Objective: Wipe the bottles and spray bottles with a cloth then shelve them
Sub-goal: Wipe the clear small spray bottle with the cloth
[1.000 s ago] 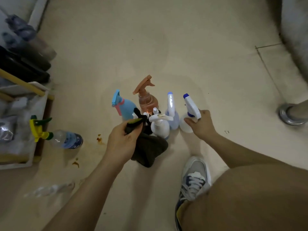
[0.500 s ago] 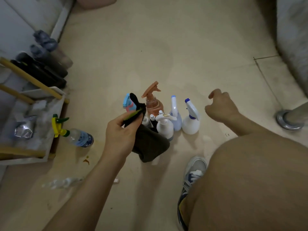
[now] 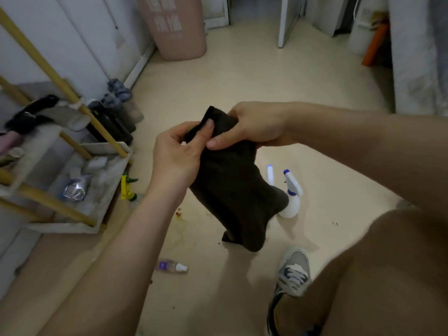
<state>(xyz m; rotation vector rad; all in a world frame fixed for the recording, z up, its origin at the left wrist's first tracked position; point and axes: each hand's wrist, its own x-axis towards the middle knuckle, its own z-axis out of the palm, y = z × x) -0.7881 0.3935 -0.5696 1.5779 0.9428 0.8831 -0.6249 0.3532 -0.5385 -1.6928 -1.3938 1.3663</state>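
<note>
Both hands are up over the floor (image 3: 242,76), and both are on the cloth (image 3: 232,190). The left hand (image 3: 179,154) has a pinching grip, thumb against fingers on the top edge. The right hand (image 3: 252,127) has a closed grip too, fingers curled round the upper corner and thumb pressed on the front. The dark cloth hangs down from the two hands, and its lower end dangles just above the floor.

Just right of the cloth, a white sprayer (image 3: 291,197) with a blue nozzle stands upright on the floor. Beside it, the blue-tipped top of a slim bottle (image 3: 270,174) peeks out from behind the cloth. Nearer in, a small clear bottle (image 3: 172,267) with a purple label lies on its side. At the left, a yellow-green trigger (image 3: 128,186) shows by the corner of the shelf (image 3: 72,229), its bottle hidden behind the left forearm. A grey shoe (image 3: 293,270) is planted at the lower right.
</note>
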